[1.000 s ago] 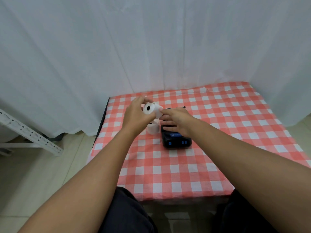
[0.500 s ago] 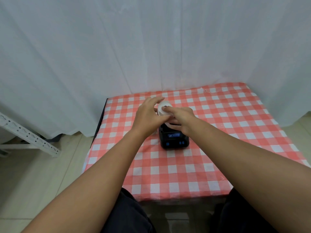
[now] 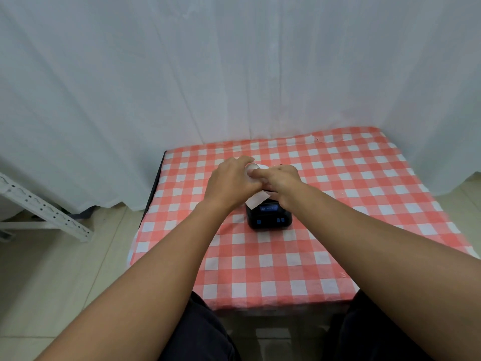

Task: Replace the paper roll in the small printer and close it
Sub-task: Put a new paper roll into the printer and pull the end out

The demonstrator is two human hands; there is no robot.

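Head view. The paper roll (image 3: 253, 167) sits between both hands, directly above the far part of the small printer (image 3: 269, 216), which stands on the checked tabletop (image 3: 338, 204) left of centre. The left hand (image 3: 231, 182) wraps the roll from the left, fingers curled over its top; the right hand (image 3: 282, 182) closes on it from the right, its forefinger laid across the roll's near face. A loose paper tail (image 3: 257, 198) hangs from the roll toward the viewer and overlaps the printer's top edge, just above its lit display. Whether the roll is already seated in the paper bay cannot be told; the hands hide the bay and the lid.

Handling, as judged: the roll is light and fairly stiff across its core but crushable at the rim, and its outer turns unwind readily. It is best held by the two flat ends, leaving the tail free. The tail is thin, soft and easily creased or torn, so it should be drawn out straight over the near lip before the lid is pressed down. The printer looks light enough to slide on the cloth, so one hand should steady it.
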